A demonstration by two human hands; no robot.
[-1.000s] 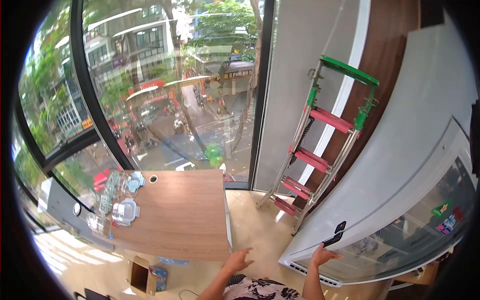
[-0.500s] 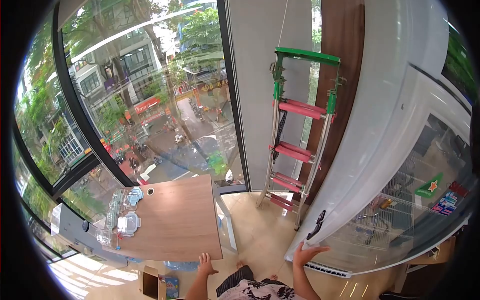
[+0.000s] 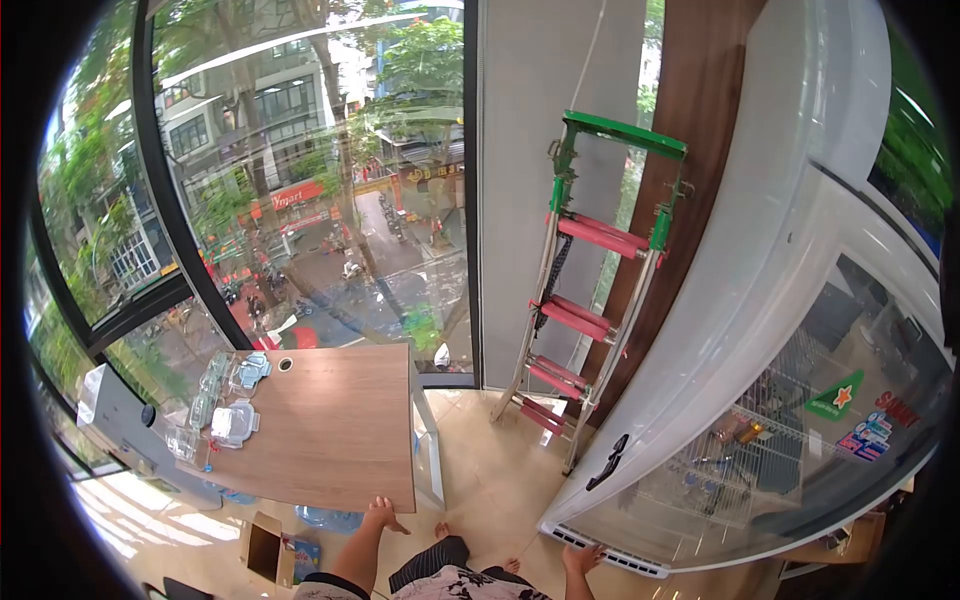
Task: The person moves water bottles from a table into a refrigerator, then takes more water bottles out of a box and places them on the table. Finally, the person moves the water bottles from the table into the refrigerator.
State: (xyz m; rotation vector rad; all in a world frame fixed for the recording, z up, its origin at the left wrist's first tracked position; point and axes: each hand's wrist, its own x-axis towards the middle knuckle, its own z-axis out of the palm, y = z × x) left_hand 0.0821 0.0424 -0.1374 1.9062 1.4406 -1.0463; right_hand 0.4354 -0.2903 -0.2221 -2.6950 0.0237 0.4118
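My left hand [image 3: 382, 515] rests at the front edge of the wood-topped desk [image 3: 330, 430], by its right corner, with fingers apart and nothing in them. Low on the right, my right hand [image 3: 582, 559] is stretched out beside the vent grille [image 3: 612, 551] at the foot of the white glass-door fridge [image 3: 700, 400], and it holds nothing. The fridge door is closed, its black handle [image 3: 608, 462] above that hand. Clear containers [image 3: 234, 424] with light blue clips stand at the desk's left end.
A folding ladder [image 3: 595, 320] with pink-covered rungs and a green top leans near the wall. An open cardboard box [image 3: 262, 548] and a blue packet [image 3: 306, 560] sit on the tiled floor [image 3: 480, 460]. Tall windows [image 3: 320, 200] line the left.
My right hand has come down and left, from near the fridge handle to the grille. My left hand stays at the desk edge. The view has turned slightly.
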